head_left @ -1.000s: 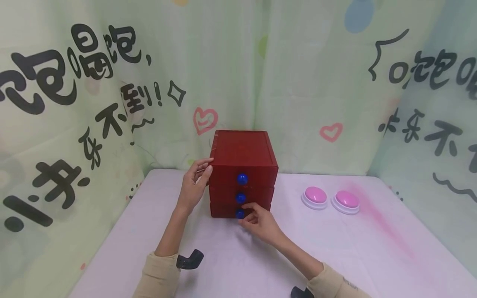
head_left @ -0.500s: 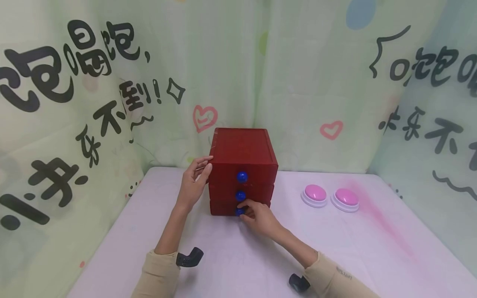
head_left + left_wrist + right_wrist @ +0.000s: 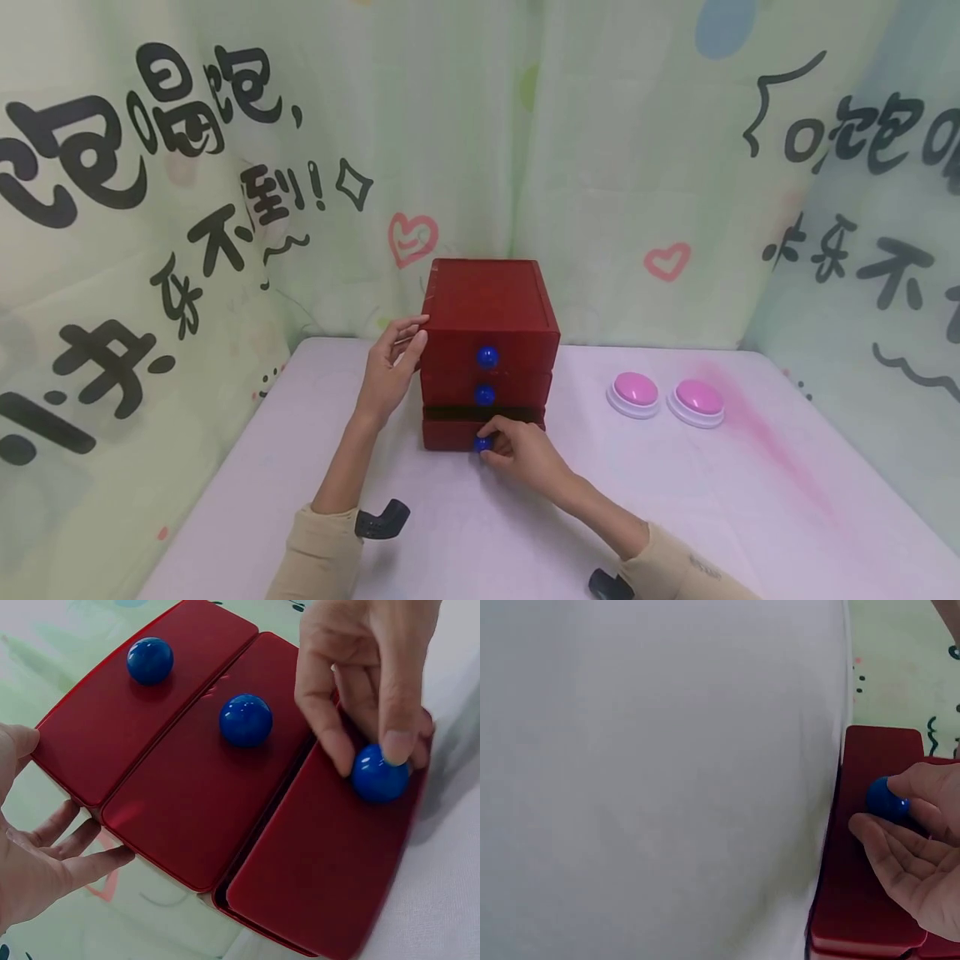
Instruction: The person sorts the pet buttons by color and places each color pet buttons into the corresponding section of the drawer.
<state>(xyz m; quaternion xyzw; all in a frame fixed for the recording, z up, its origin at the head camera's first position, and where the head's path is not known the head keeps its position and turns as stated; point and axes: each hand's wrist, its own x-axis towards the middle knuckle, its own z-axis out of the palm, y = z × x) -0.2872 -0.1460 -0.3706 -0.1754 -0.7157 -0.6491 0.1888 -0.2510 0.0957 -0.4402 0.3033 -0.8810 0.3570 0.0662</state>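
Note:
A dark red cabinet (image 3: 487, 296) with three stacked drawers stands on the table, each drawer fronted by a round blue knob. The bottom drawer (image 3: 450, 435) sticks out a little, with a dark gap above its front. My right hand (image 3: 528, 454) pinches the bottom blue knob (image 3: 380, 774) between thumb and fingers. My left hand (image 3: 390, 375) rests its fingertips against the cabinet's left side near the top front edge; in the left wrist view its fingers are spread along that side. The top knob (image 3: 487, 357) and middle knob (image 3: 485, 394) are untouched, their drawers flush.
Two pink push buttons on white bases, a left one (image 3: 633, 393) and a right one (image 3: 697, 402), sit right of the cabinet. A white cloth covers the table (image 3: 450, 533). Green printed curtains (image 3: 615, 167) hang behind and at both sides.
My right hand has closed on the bottom knob and moved toward me, and the bottom drawer has slid out slightly. My left hand stays against the cabinet's side.

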